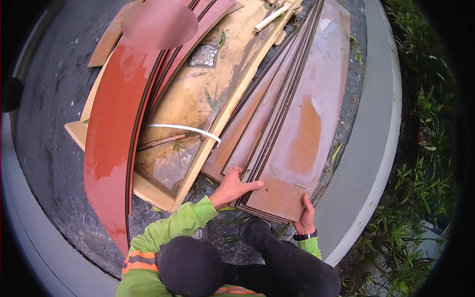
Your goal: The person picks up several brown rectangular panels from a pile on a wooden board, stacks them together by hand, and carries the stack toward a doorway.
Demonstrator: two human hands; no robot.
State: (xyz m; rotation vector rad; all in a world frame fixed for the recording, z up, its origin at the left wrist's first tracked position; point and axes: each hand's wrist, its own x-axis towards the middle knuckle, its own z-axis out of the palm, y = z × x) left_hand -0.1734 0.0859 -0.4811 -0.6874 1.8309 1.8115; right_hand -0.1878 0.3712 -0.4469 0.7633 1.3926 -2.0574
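Note:
A stack of long brown planks (277, 195) lies fanned out before me, its near ends toward my knees. Pale, greyish film covers much of the top plank, with a bare brown patch in its middle. My left hand (231, 187) grips the stack's left edge near the close end, thumb stretched over the top and fingers bent down the side. At the near right corner, my right hand (305, 216) holds the edge of the planks; its fingers wrap the side and partly hide beneath. A dark wristband (305, 235) circles my right wrist.
Left of the stack stands a shallow wooden tray-like frame (198, 173) with a white strip (183, 127) across its rim. Reddish wet planks (111, 163) lean over its left side. A grey kerb (363, 163) and green plants (425, 163) border the right.

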